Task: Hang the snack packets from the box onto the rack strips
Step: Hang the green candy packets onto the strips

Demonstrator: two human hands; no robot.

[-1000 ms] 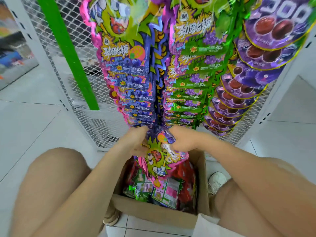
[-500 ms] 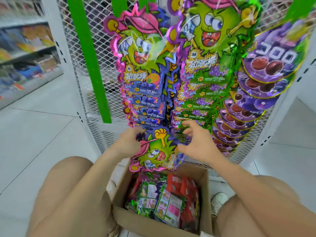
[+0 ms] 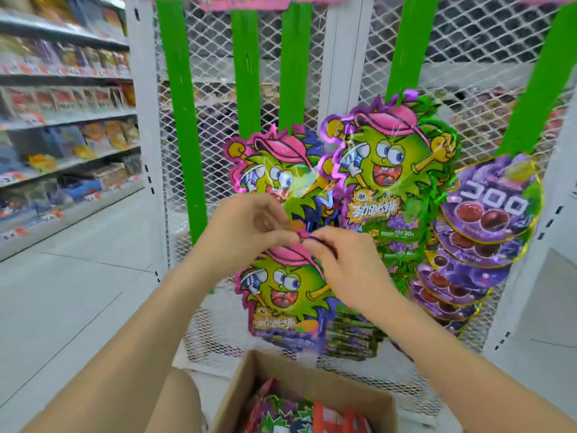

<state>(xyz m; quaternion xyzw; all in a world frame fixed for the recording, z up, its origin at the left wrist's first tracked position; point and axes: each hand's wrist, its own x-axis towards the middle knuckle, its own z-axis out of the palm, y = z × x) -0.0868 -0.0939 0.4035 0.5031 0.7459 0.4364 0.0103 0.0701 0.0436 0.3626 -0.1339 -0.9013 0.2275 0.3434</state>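
Note:
A pink-edged snack packet (image 3: pixel 285 292) with a green cartoon face hangs upright from my fingers in front of the rack. My left hand (image 3: pixel 246 232) and my right hand (image 3: pixel 346 267) both pinch its top edge, fingertips almost meeting. Behind them hangs a matching pink-edged packet (image 3: pixel 268 170) on a green strip (image 3: pixel 292 67). To its right a column of purple-edged green packets (image 3: pixel 393 179) hangs, and further right a column of round purple grape packets (image 3: pixel 490 207). The cardboard box (image 3: pixel 246 389) with several more packets sits below, between my knees.
Bare green strips (image 3: pixel 182 120) hang on the white mesh rack (image 3: pixel 349 73) at the left. Store shelves (image 3: pixel 62 120) full of goods run along the left wall. White tiled floor (image 3: pixel 78 292) spreads to the left of the box.
Both hands have lifted the packet up out of the box area and turned it upright, now pinching its top edge. My view has tilted up, showing the strips' upper parts.

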